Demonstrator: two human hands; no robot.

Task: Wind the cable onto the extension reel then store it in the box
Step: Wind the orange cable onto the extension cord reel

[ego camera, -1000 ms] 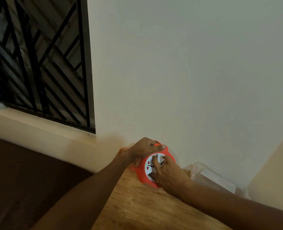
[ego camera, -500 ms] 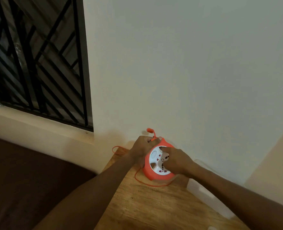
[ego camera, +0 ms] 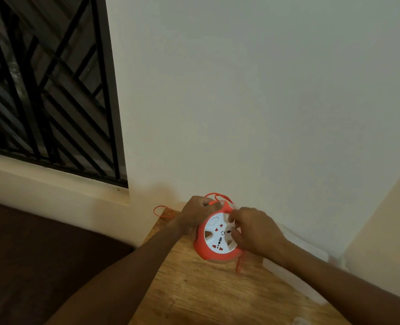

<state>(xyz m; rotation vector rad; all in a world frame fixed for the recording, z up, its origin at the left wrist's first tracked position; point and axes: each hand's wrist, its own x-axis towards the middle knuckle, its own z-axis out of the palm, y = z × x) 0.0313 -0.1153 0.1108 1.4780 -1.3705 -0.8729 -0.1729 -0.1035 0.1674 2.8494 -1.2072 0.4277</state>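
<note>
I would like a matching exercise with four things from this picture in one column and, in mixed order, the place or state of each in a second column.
1. left hand
2. right hand
3. clear box
4. loose cable loop

a. at the table's far left corner
b. fingers on the reel's white face
c. against the wall, right of the reel
d. gripping the reel's top edge

Pairs: 1-d, 2-b, 3-c, 4-a

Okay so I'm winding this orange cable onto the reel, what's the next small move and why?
Probably keep turning the white face of the reel with your right hand while the left hand steadies the rim. Loose cable still loops on the table behind the left wrist and trails below the reel, so winding isn't finished.
</note>
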